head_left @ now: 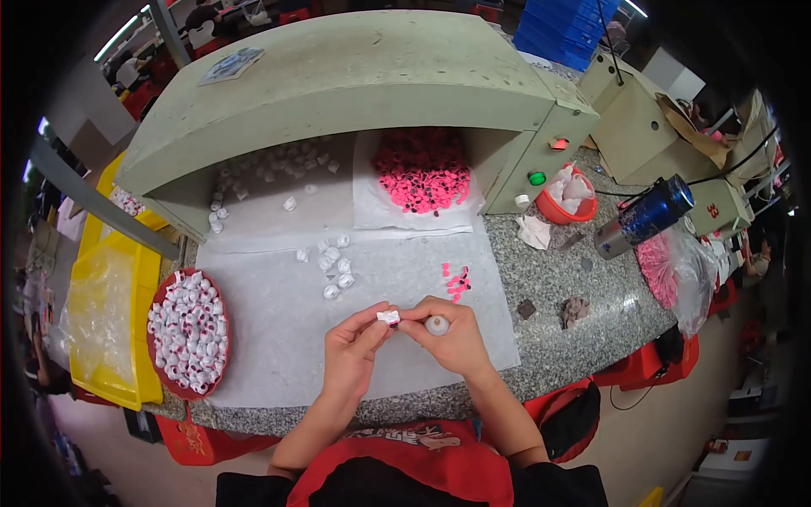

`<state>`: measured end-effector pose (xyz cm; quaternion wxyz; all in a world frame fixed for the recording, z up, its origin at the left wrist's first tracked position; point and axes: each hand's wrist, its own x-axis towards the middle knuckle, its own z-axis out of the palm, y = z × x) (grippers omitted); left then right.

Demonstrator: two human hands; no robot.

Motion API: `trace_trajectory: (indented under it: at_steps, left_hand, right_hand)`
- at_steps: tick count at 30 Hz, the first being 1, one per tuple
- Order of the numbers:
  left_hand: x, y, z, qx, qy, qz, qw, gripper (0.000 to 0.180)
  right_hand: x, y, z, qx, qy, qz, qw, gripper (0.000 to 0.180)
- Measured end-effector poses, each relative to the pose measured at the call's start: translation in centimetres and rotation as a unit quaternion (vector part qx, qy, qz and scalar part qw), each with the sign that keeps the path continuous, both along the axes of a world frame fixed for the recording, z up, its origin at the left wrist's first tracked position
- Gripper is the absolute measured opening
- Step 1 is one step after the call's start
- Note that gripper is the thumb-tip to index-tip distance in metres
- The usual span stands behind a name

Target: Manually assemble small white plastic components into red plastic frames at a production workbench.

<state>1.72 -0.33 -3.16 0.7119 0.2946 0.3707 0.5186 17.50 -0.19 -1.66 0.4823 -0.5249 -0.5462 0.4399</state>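
Between my two hands, above the white sheet, is a small white moulded piece with a dark and pink spot on its lower edge. My left hand pinches it from the left with thumb and fingers. The fingertips of my right hand meet it from the right. A small white bottle with a pale tip is also tucked in my right hand. Just beyond my hands lie several loose white pieces. Small pink and black discs are scattered beyond my right hand.
A pale green arched machine spans the back, with white pieces and a heap of pink discs inside. At left stand a red bowl of finished-looking white pieces and a yellow crate. A red basket and blue flask stand right.
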Motion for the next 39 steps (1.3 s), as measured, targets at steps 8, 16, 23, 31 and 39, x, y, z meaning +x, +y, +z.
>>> trace_trajectory:
  at_steps: [8, 16, 23, 31, 39]
  left_hand:
    - [1.1, 0.8, 1.7, -0.156, -0.159, -0.102, 0.97, 0.028]
    - [0.6, 0.6, 0.5, -0.183, -0.168, -0.106, 0.963, 0.027]
    - [-0.1, 0.0, 0.4, -0.127, -0.213, -0.108, 0.963, 0.029]
    - [-0.2, -0.4, 1.8, -0.152, -0.207, -0.095, 0.962, 0.025]
    - [0.1, -0.5, 2.2, -0.134, -0.206, -0.074, 0.967, 0.027]
  right_hand:
    - [19.3, 6.9, -6.1, 0.078, -0.485, -0.394, 0.777, 0.023]
    - [4.9, 1.4, 1.9, -0.013, -0.048, -0.031, 0.998, 0.014]
    - [0.6, -0.6, 2.5, 0.154, -0.162, 0.056, 0.973, 0.021]
    - [3.5, -2.6, 3.6, 0.066, -0.104, -0.03, 0.992, 0.01]
    - [3.2, -2.8, 4.3, -0.131, 0.079, -0.12, 0.981, 0.016]
